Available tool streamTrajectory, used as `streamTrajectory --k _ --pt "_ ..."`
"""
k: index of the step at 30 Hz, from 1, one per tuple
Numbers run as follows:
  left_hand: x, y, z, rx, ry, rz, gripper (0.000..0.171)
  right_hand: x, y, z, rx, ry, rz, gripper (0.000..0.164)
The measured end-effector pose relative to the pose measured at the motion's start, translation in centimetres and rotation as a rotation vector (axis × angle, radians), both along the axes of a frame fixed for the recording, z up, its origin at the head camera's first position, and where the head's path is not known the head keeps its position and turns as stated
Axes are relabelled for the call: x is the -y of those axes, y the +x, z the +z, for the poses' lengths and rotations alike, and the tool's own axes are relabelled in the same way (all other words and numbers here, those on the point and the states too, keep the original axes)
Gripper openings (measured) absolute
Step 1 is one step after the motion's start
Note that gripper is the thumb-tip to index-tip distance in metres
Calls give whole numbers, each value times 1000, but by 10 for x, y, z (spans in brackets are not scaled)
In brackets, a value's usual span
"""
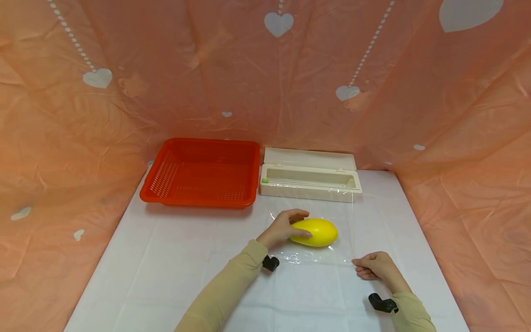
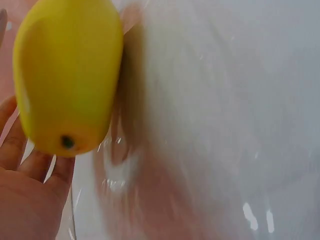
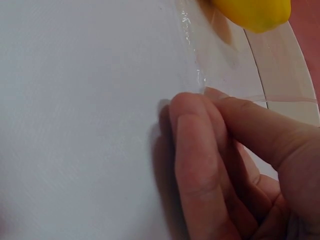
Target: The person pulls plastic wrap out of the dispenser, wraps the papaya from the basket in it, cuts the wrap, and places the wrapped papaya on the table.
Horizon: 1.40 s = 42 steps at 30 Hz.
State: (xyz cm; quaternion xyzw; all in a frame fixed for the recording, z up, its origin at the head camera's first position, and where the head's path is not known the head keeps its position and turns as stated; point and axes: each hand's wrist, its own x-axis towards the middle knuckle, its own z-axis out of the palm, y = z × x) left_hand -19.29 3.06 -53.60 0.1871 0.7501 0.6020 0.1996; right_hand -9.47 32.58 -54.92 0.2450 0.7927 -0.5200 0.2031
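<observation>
A yellow, fruit-like oval (image 1: 315, 232) lay in the grip of a left hand (image 1: 283, 228) right of the middle of the worktop (image 1: 166, 267). The thumb pressed its near side and the fingers curled behind its far side; a dark spot marked the end toward the palm. Beneath it spread a sheet of clear film (image 1: 298, 257), glinting along its near edge; whether the two touched could not be told. At the film's near right corner, a right hand (image 1: 377, 266) held the sheet pinched between thumb and forefinger. The film reached back toward a long cream box (image 1: 307, 190) near the worktop's far edge, its lid (image 1: 311, 159) raised behind it and a small green piece (image 1: 265, 180) at its left end. Beside the box, toward the worktop's far left corner, sat a red slotted basket (image 1: 203, 203). Tan sleeves (image 1: 228, 286) covered both arms, and a black fitting (image 1: 270, 263) showed at each wrist. A peach-coloured sheet (image 1: 186, 92) printed with white hearts hung beyond the worktop's far edge and along its sides.
</observation>
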Motion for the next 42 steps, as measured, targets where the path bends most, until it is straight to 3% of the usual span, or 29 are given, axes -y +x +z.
streamTrajectory --k 6,10,15,19,23,27,31,35,42 --pt "23 -6 5 7 93 65 52 1 -2 -2 15 1 0 33" --pt "47 -3 7 33 112 112 43 3 -2 0 17 2 4 34" --pt "76 7 5 61 91 172 36 2 -1 5 20 -7 -1 33" --pt "93 20 6 103 39 279 29 0 0 7 22 -20 -4 32" --pt "105 32 8 236 0 356 23 -1 0 8 12 -34 10 31" --pt "115 42 9 404 33 344 26 -1 -1 8 17 -43 7 30" --pt "123 51 6 495 63 314 29 -2 0 10 13 -78 40 30" --pt "126 59 1 527 71 294 26 -1 1 10 6 -95 61 31" --pt "122 70 -5 512 70 288 24 0 2 8 -18 -122 67 29"
